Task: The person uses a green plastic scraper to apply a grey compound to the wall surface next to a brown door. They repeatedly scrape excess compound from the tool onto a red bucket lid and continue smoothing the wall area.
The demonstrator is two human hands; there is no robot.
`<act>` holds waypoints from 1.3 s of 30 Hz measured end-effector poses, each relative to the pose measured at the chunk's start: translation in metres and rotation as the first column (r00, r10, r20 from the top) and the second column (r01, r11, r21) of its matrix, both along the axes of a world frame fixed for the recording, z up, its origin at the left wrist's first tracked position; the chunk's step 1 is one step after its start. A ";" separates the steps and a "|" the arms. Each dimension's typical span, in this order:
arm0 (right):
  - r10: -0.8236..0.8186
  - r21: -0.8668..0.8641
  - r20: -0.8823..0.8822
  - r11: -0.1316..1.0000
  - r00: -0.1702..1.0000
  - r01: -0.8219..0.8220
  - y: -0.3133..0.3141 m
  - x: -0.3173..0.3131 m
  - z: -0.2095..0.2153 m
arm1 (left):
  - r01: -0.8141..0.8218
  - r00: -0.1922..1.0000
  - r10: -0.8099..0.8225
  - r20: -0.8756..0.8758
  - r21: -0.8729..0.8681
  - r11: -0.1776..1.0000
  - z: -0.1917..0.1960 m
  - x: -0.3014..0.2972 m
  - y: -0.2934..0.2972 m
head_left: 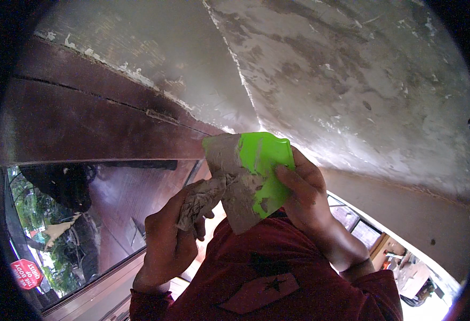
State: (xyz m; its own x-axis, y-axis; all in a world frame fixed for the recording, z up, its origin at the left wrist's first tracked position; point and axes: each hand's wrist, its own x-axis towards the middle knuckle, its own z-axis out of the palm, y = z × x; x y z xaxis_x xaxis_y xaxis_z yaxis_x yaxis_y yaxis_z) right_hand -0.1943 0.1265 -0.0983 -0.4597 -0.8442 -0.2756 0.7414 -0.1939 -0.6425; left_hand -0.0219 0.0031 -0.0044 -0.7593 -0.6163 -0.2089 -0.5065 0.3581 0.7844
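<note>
A flat green plastic putty spreader (267, 155) is up in front of my chest, its left half coated with grey-brown putty (221, 155). My right hand (307, 195) grips its right edge, thumb on the near face. A crumpled lump of grey, putty-like material (200, 203) sits in my left hand (168, 241), the fingers curled round it. The lump touches, or nearly touches, the coated lower left part of the spreader. Whether it is putty alone or a coated rag or paper, I cannot tell.
Overhead spans a patchy grey plastered surface (363, 91) with a rough seam. A dark brown panel (85, 117) lies to the left, above a window (58, 224) bearing a red octagonal sticker (26, 274). At lower right, a cluttered area (409, 275) shows past a pale beam (395, 198).
</note>
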 end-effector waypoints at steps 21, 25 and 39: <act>-0.034 0.012 -0.046 0.999 0.998 0.035 0.008 -0.003 0.005 | 0.157 0.987 -0.159 -0.008 0.199 0.967 -0.022 -0.004 -0.017; 0.002 0.038 -0.079 0.999 0.997 0.001 0.011 -0.003 0.002 | 0.162 0.981 -0.178 0.083 0.169 0.972 -0.021 -0.008 -0.014; 0.042 0.033 -0.126 0.999 0.991 -0.038 0.014 -0.003 0.002 | 0.212 0.977 -0.211 0.020 -0.060 0.975 -0.024 -0.003 -0.007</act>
